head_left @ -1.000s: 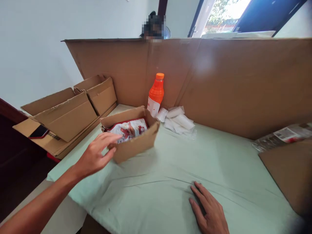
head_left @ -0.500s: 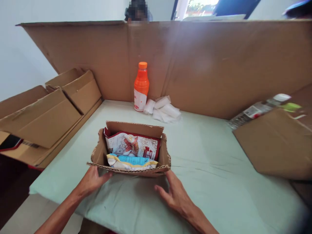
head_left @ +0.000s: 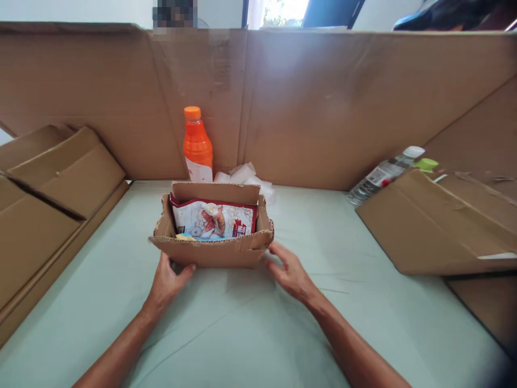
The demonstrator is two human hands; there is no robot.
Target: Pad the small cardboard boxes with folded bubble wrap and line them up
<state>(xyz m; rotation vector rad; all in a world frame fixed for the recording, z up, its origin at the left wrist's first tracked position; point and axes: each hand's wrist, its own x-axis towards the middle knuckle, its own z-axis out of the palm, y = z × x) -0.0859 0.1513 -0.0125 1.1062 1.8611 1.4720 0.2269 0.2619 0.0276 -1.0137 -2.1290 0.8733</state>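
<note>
A small open-topped cardboard box (head_left: 214,254) sits on the pale green cloth in front of me. Inside it leans a white and dark-red food packet (head_left: 210,220). Only a sliver of a yellow and blue packet (head_left: 186,237) shows behind the front wall. My left hand (head_left: 169,281) grips the lower left corner, thumb along the front and the other fingers partly hidden by the box. At the right corner, my right hand (head_left: 291,274) has its fingers curled against the side, some of them out of sight.
Behind the box stand an orange bottle (head_left: 198,145) and white plastic bundles (head_left: 264,187). Cardboard boxes (head_left: 75,178) line the left side. To the right, a clear bottle (head_left: 383,175) leans by another carton (head_left: 420,226). A tall cardboard wall (head_left: 323,102) closes the back; a person (head_left: 175,13) is beyond it.
The box has moved away from me, towards the orange bottle, with both hands following. Its front wall now hides most of the blue packet. My view has turned to the right.
</note>
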